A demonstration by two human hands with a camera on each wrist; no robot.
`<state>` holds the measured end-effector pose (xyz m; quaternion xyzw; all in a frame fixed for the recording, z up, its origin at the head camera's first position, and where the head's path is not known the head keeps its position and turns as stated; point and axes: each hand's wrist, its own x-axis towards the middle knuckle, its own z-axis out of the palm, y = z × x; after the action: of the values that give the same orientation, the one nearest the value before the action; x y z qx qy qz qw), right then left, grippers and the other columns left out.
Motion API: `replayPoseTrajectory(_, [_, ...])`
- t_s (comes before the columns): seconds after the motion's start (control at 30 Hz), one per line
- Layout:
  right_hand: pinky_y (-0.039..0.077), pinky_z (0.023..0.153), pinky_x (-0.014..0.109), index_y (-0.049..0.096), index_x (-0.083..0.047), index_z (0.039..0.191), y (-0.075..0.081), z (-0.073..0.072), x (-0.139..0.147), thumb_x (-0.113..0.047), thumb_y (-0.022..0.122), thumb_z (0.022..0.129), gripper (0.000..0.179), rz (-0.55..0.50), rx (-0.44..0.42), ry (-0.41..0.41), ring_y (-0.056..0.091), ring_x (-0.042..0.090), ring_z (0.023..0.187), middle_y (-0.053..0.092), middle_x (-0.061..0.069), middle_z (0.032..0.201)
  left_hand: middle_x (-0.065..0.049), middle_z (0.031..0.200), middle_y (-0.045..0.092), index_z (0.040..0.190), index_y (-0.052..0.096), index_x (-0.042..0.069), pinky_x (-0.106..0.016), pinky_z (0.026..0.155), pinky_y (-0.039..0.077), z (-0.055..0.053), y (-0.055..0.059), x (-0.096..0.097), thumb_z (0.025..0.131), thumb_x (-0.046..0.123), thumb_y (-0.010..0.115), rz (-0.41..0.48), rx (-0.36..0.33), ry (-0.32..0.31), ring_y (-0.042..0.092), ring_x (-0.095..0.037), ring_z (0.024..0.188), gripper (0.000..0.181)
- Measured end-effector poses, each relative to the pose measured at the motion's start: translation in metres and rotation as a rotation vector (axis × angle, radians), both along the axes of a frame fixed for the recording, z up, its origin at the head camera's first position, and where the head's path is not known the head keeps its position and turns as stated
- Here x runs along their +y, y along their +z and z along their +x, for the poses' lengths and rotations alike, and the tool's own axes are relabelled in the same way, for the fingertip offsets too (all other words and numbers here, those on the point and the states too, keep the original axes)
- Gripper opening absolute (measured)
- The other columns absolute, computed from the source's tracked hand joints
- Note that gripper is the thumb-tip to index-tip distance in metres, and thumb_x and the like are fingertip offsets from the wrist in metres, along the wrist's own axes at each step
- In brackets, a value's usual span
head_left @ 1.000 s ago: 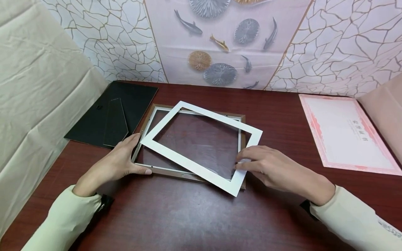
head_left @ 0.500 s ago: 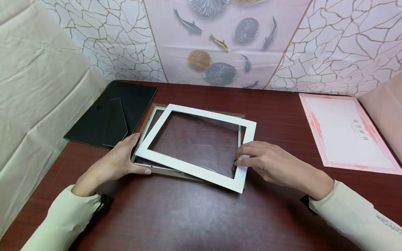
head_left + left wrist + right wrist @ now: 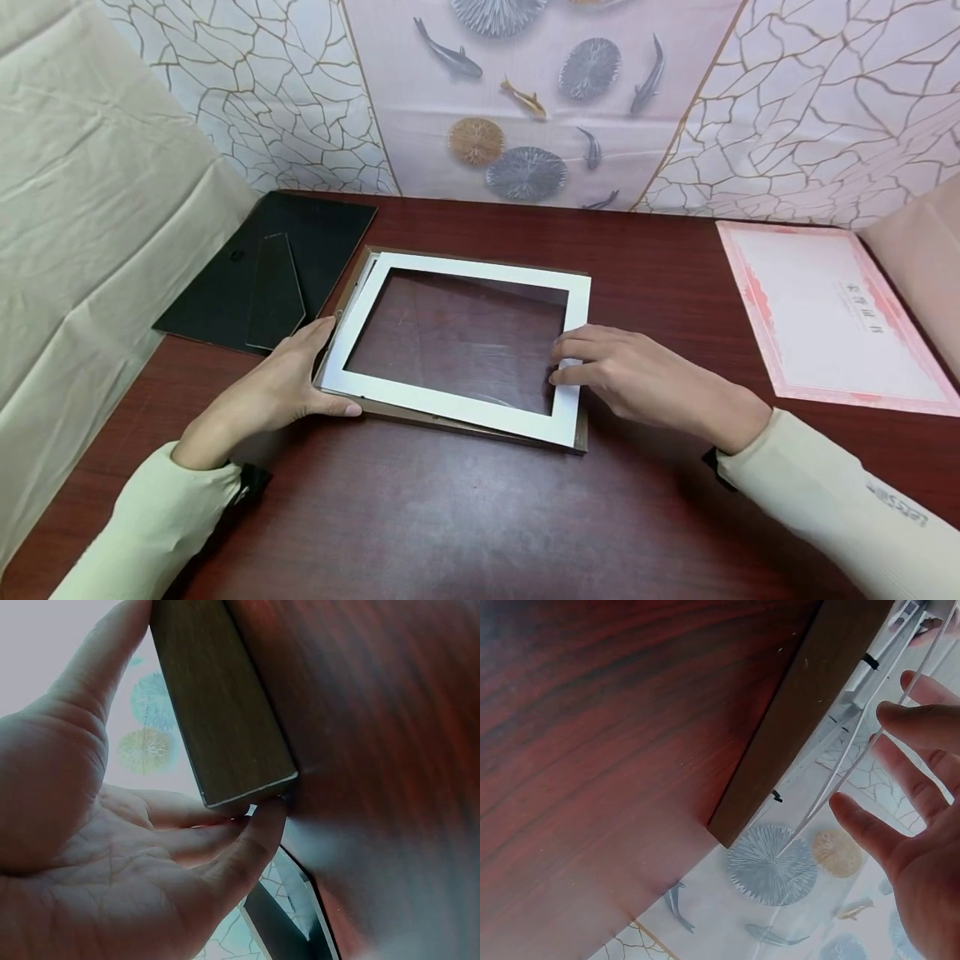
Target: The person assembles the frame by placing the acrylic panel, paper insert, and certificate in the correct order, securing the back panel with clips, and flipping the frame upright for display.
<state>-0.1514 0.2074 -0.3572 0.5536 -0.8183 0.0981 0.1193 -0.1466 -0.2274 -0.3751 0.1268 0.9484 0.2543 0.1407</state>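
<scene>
A brown picture frame point(image 3: 405, 414) lies on the table with its inner side up. The left hand point(image 3: 277, 393) holds its near left corner, thumb along the front edge and fingers at the left side. In the left wrist view, thumb and fingers reach round the brown corner point(image 3: 217, 705). A white mat board point(image 3: 457, 407) with a rectangular window lies over the frame, slightly askew. Its right strip is pinched by the right hand point(image 3: 622, 367). The right wrist view shows the mat's thin edge point(image 3: 847, 769) raised above the frame's brown side point(image 3: 802, 720).
At the back left lies a black backing board point(image 3: 217, 283) with a stand flap point(image 3: 276, 292). A pink-bordered certificate point(image 3: 810, 308) is at the right. Patterned cloth point(image 3: 525, 100) hangs behind the dark red table point(image 3: 480, 517).
The right hand has moved left and turned the mat board, bringing its edges nearly in line with the frame. The left hand keeps its place at the corner.
</scene>
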Motion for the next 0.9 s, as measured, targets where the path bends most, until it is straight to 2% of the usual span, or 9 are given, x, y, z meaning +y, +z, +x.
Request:
replayPoseTrajectory(0.5, [0.062,0.083,0.034,0.079,-0.014,0.106,-0.014,-0.015,-0.002,0.019,0.066,0.082,0.043,0.049,-0.036,-0.049,0.065,0.019,0.12,0.072,0.001,0.118,-0.033,0.168,0.02,0.165,0.015,-0.006,-0.071,0.119,0.026,-0.001,0.0,0.0,0.072,0.049,0.095,-0.003,-0.001,-0.004,0.022,-0.056,0.153,0.134])
replayPoseTrajectory(0.9, [0.062,0.078,0.032,0.078,-0.012,0.106,-0.018,-0.016,-0.004,0.017,0.067,0.084,0.038,0.053,-0.05,-0.075,0.065,0.019,0.118,0.071,0.002,0.118,-0.033,0.168,0.02,0.165,0.014,-0.007,-0.071,0.118,0.028,-0.001,0.0,0.001,0.074,0.05,0.094,-0.009,-0.004,0.003,0.023,-0.057,0.152,0.133])
